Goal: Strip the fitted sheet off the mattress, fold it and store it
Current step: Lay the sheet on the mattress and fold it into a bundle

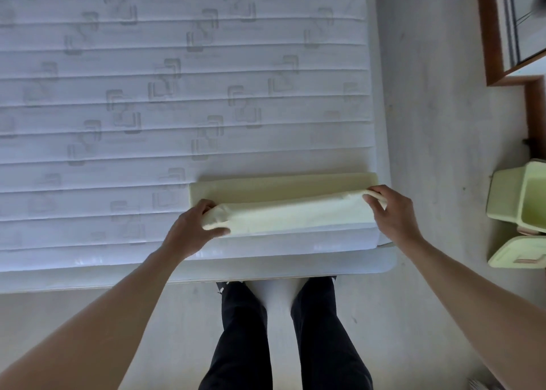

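Head view: one folded sheet (pixel 283 203) on one mattress (pixel 118 109), near its right front corner, long axis left to right. Two hands: left (pixel 192 227) grasping left end, right (pixel 390 209) grasping right end. Two green bins (pixel 514 197) at right, cut off by frame edge.

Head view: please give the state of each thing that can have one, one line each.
Fitted sheet: folded into a long strip, near edge lifted.
Mattress: bare, sheet stripped off.
Left hand: grips the sheet's left end.
Right hand: grips the right end.
Green bin: open.
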